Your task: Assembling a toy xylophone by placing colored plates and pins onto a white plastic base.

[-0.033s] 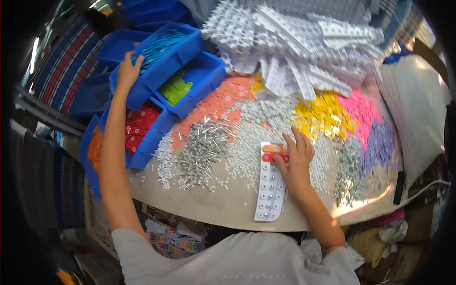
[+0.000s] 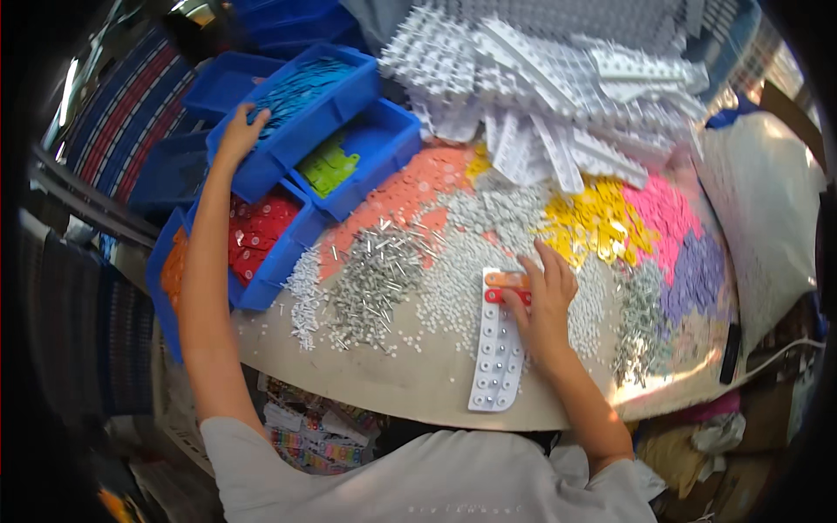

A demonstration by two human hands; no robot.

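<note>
In the lower middle, the long white plastic board (image 2: pixel 498 346) has one orange strip (image 2: pixel 503 280) and one red strip (image 2: pixel 497 296), lower rows uncovered; right hand (image 2: pixel 549 305) spread, left hand (image 2: pixel 240 137) hard to tell.

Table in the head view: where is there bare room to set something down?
The barest patch of table is along the near edge, below the silver pins and left of the white strip. Crowded beyond: yellow pieces, grey pieces, stacked strips.

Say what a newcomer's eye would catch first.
Probably the white heap at the far side, then the yellow pile, pink pile and purple pile on the right. At centre, the right hand is at a white strip; on the left, the left hand is at a blue tray.
</note>
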